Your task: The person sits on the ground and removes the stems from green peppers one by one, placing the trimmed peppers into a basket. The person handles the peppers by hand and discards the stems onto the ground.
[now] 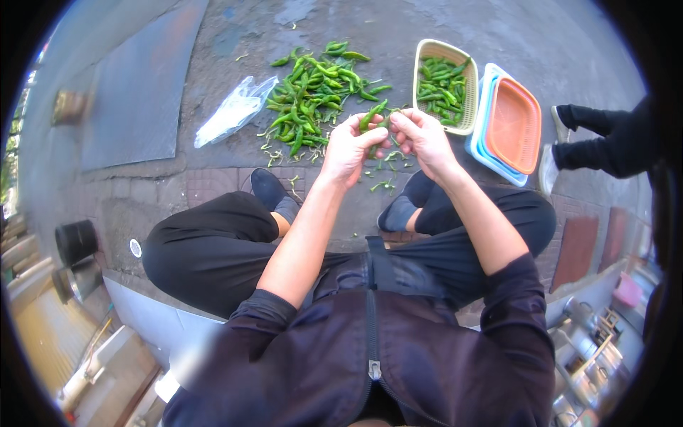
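Observation:
In front of me, my left hand point(349, 149) holds green chili peppers point(372, 116), with one poking up past its thumb. Close beside it, the thumb and fingers of my right hand point(427, 139) pinch at the stem end of a pepper; the fingers partly hide that spot. Beyond my left hand a loose heap of green chili peppers point(312, 96) lies on the ground. Past my right hand stands a cream plastic basket point(469, 115) with stemmed-looking green peppers point(442, 85) in it. Bits of pepper stem point(384, 185) are scattered below my hands.
A crumpled white plastic bag point(235, 113) lies left of the heap. Nested blue, white and orange baskets point(515, 125) stand right of the cream one. Another person's legs point(597, 133) are at far right. A flat grey sheet point(141, 91) lies at left; a black bucket point(76, 243) is lower left.

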`<state>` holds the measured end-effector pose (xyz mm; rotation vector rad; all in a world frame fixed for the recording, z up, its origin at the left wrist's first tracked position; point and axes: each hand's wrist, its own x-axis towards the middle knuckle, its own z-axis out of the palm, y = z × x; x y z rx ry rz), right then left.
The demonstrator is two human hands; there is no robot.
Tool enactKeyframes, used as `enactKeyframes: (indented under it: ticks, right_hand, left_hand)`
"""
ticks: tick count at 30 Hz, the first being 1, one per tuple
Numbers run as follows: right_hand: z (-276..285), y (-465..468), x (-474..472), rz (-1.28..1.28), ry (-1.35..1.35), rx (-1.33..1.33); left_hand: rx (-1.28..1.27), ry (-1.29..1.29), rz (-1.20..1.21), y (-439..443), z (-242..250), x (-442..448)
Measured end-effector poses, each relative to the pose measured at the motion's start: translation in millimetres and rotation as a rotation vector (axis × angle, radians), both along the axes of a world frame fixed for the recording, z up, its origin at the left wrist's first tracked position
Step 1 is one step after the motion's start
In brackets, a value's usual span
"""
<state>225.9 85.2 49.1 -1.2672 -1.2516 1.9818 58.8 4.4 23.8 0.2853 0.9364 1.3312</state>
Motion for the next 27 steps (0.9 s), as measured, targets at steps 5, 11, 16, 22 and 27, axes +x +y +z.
enactKeyframes:
  ticks: [5,11,16,22,27]
  right_hand:
    - [5,2,-2,0.060,-0.020,0.051]
    - [4,7,1,0.070,0.174,-0.167]
    - [-8,11,7,0.113,0.327,-0.251]
    - [-23,6,2,0.297,-0.230,0.545]
    - [-10,8,4,0.306,-0.181,0.321]
  left_hand:
    - [0.004,-0.072,0.004,0,-1,-3]
    - [0.091,-0.221,-0.073,-2,3,-10]
    - [0.129,-0.268,-0.073,-1,5,-5]
    - [-0.062,-0.097,0.038,3,-5,-7]
    - [-0.106,-0.132,0.010,3,-11,0]
